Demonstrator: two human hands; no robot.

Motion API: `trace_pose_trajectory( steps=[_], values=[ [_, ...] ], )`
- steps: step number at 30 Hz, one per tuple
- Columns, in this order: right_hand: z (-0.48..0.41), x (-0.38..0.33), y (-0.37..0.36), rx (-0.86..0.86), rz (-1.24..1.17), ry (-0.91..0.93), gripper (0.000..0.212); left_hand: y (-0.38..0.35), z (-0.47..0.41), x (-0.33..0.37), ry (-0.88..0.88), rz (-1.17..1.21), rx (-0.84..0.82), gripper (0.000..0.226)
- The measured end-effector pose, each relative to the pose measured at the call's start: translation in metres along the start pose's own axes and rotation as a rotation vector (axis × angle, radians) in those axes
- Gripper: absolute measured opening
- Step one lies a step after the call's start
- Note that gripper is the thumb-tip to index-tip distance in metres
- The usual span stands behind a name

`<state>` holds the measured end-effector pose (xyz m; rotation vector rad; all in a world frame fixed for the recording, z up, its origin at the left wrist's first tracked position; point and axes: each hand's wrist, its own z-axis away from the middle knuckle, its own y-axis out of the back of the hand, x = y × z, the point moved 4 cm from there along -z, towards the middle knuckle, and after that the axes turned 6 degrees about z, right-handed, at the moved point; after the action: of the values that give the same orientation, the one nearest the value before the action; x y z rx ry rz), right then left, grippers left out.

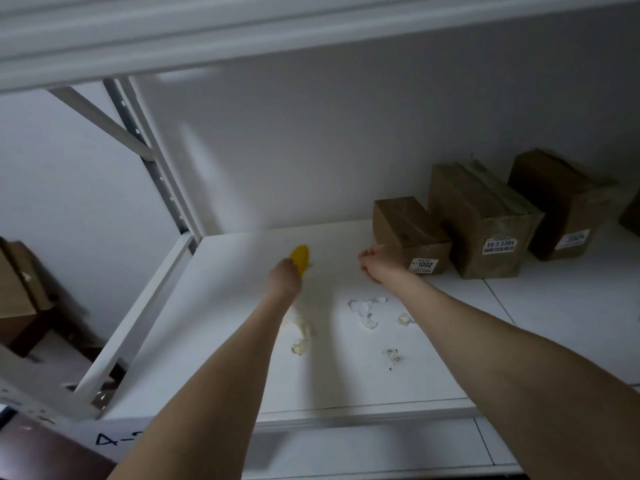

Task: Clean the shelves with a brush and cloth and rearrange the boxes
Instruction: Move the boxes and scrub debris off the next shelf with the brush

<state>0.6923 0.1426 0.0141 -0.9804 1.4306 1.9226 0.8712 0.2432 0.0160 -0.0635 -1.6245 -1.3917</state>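
My left hand (284,277) grips a yellow brush (300,256) far back on the white shelf (221,323). Scraps of paper and dust (363,311) lie scattered on the shelf between my forearms, with a yellowish clump (301,337) near my left wrist. My right hand (379,263) rests on the shelf with curled fingers, touching the front left corner of a small brown box labelled 1002 (410,233); I cannot tell whether it holds anything. Two larger brown boxes (481,220) (561,206) stand in a row to its right.
The shelf above (242,32) hangs low overhead. A grey upright post and brace (156,161) close the shelf's left end. Beyond it, lower left, sits another brown box (17,289). A lower shelf level (363,448) shows beneath the front edge.
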Motion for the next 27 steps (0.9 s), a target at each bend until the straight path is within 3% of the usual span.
trace_pose_trajectory(
  steps=[3, 5, 11, 15, 20, 27],
  values=[
    [0.005, 0.005, -0.01, -0.052, 0.005, -0.021, 0.029, 0.018, 0.002, -0.036, 0.157, -0.021, 0.061, 0.045],
    [0.009, 0.009, -0.017, -0.069, -0.011, -0.037, 0.026, 0.014, 0.013, -0.045, 0.167, 0.036, 0.035, 0.048],
    [0.025, 0.006, -0.037, -0.095, -0.018, -0.02, 0.018, -0.002, 0.036, -0.032, 0.177, 0.286, -0.118, 0.021],
    [0.033, 0.002, -0.035, -0.13, -0.033, 0.015, 0.019, 0.017, 0.052, -0.04, 0.151, 0.391, 0.027, 0.026],
    [0.045, 0.01, -0.031, -0.175, -0.071, 0.026, 0.014, 0.05, 0.07, -0.057, 0.165, 0.309, 0.218, 0.02],
    [0.055, 0.027, -0.025, -0.219, -0.114, -0.011, 0.023, 0.035, 0.09, -0.077, 0.328, 0.272, 0.235, 0.025]
  ],
)
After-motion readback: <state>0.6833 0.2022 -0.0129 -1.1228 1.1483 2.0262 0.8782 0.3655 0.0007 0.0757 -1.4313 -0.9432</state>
